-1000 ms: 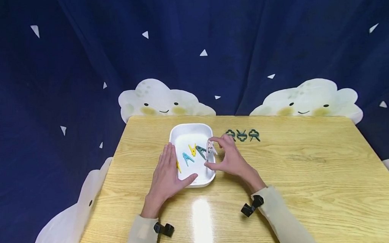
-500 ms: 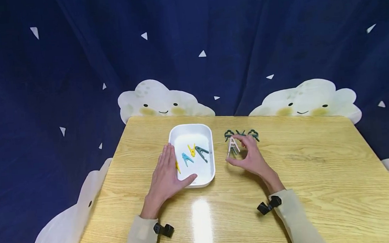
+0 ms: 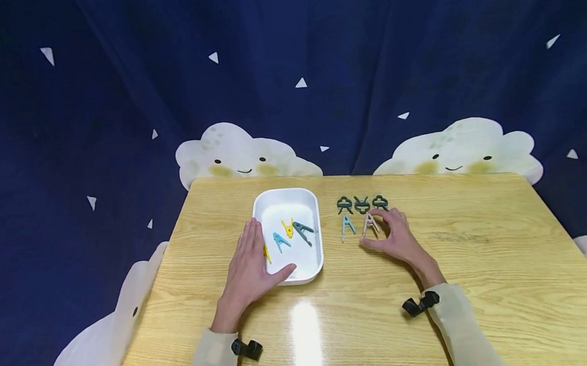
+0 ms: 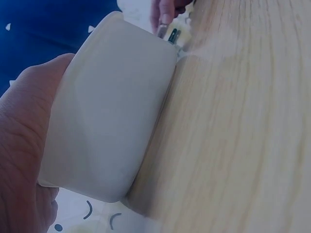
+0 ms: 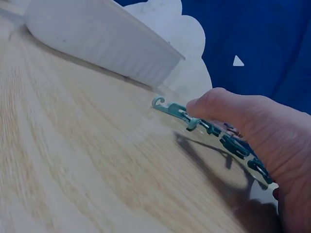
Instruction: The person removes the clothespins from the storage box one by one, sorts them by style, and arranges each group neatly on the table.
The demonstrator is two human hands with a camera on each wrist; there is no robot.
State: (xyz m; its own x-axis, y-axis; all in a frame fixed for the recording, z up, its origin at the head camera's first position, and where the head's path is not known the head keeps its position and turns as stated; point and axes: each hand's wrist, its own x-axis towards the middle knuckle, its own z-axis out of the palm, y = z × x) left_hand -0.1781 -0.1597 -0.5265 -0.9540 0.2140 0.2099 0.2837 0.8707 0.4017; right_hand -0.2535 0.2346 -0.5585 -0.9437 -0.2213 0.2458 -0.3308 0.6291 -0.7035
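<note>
In the head view my right hand pinches a pale pink clothes peg between thumb and fingers, low over the table. Just left of it lies a light blue peg. My left hand rests against the left side of a white tray, fingers straight and thumb along the near rim. Inside the tray are a yellow peg, a light blue peg, a grey-green peg and another yellow peg partly hidden by the left hand. The right wrist view hides most of the pink peg.
Behind the right hand, three dark green clips form a row on the wooden table. A dark blue curtain with white cloud prints hangs along the table's back edge.
The right hand has carried the pink peg from the tray's right side rightwards to beside the light blue peg on the table. My left hand stays at the tray.
</note>
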